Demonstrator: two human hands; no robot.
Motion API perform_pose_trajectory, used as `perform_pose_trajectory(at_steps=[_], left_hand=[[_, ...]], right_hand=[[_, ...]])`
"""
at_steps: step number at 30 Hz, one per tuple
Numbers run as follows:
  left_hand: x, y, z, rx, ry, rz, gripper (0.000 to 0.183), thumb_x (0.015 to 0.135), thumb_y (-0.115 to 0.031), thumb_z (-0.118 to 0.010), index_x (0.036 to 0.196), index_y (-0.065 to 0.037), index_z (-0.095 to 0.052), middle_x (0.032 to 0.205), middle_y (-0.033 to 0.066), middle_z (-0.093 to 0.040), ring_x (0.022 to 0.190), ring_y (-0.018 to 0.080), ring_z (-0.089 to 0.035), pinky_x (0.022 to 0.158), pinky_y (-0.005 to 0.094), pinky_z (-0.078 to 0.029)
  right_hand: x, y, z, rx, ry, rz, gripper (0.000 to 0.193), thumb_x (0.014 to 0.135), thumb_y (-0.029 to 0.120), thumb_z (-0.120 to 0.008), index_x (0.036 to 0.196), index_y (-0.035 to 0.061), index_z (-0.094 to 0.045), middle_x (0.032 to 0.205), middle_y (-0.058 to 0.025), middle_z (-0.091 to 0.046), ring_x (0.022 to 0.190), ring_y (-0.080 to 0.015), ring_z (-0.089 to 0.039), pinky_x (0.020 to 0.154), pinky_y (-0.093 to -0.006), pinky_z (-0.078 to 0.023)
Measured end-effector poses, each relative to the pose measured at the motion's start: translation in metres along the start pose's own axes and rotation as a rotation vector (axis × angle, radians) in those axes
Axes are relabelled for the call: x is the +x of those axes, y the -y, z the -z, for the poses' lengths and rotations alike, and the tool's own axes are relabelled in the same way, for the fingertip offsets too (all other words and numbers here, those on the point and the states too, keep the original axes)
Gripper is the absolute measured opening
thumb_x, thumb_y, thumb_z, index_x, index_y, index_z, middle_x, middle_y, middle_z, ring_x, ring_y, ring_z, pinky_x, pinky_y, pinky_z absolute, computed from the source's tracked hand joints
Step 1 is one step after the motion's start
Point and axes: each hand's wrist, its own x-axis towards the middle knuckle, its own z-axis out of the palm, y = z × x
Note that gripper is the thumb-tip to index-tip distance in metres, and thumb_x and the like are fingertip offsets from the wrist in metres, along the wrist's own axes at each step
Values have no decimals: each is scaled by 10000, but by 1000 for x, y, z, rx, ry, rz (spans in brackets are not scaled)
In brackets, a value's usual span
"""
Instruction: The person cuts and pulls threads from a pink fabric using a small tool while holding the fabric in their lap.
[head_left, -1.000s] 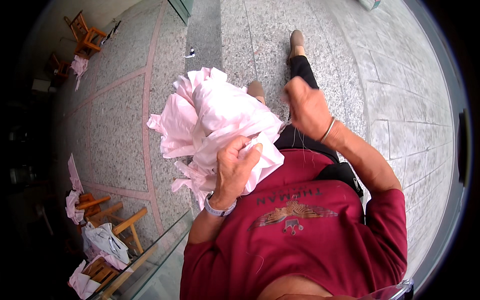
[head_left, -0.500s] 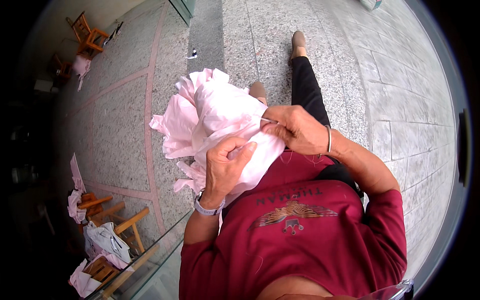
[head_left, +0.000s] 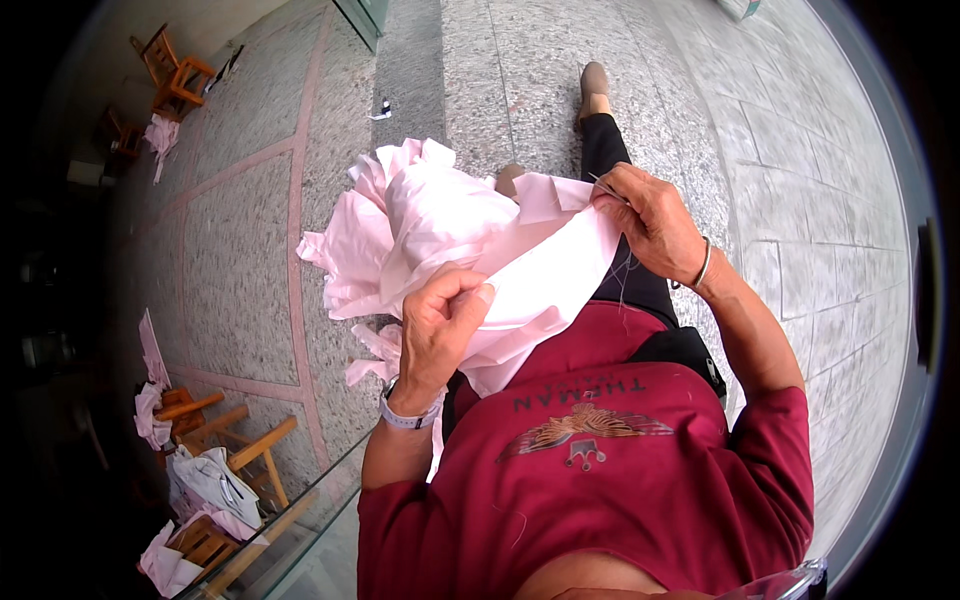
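Observation:
A large bundle of pale pink cloth (head_left: 440, 215) lies across my lap, crumpled and ruffled on its left side. My left hand (head_left: 438, 325) pinches a fold of it between thumb and fingers near the middle. At the right, my right hand (head_left: 648, 215) grips the cloth's edge, pulling a flat stretch taut between both hands. A thin, pointed grey item (head_left: 604, 184) shows at the right fingertips; it is too small to name. Loose threads (head_left: 624, 275) dangle below that hand, against my black trousers.
Wooden chairs (head_left: 178, 80) stand at the far left, with pink cloth beside them. Nearer left, wooden stools (head_left: 262, 445) carry more pink pieces and a whitish bag (head_left: 215, 478). A glass edge (head_left: 318, 500) runs by my left elbow. A small black-and-white object (head_left: 384, 108) lies on the floor ahead.
My right hand has moved right and away from my body, drawing the cloth's edge out from the bundle into a stretched strip. My left hand keeps its pinch, nearly in place.

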Motion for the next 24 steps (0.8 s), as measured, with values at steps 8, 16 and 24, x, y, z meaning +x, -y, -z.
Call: perform_pose_trajectory(at_steps=[8, 16, 24], left_hand=[[-1, 1, -25, -222, 8, 223, 221, 936, -137, -688, 1023, 63, -722, 898, 33, -708, 840, 72, -609, 773, 228, -486], [-9, -3, -32, -454, -57, 305, 222, 959, -142, -661, 1052, 53, -716, 907, 22, -706, 817, 56, -606, 763, 217, -489], [-13, -9, -32, -521, -83, 326, 234, 979, -178, -639, 1013, 38, -721, 881, 19, -703, 790, 53, -602, 739, 216, -483]], right_hand=[[-18, -9, -7, -63, 27, -89, 124, 928, 13, -594, 1042, -27, -623, 900, -154, -606, 823, -333, -644, 709, -394, -501], [-27, 58, -8, 492, 213, -329, 136, 994, 100, -564, 1033, -19, -616, 737, -160, -594, 662, -267, -588, 650, -372, -482], [-36, 60, -35, 514, 268, -292, 147, 981, 81, -548, 980, -40, -631, 661, -135, -640, 590, -264, -653, 575, -367, -504]])
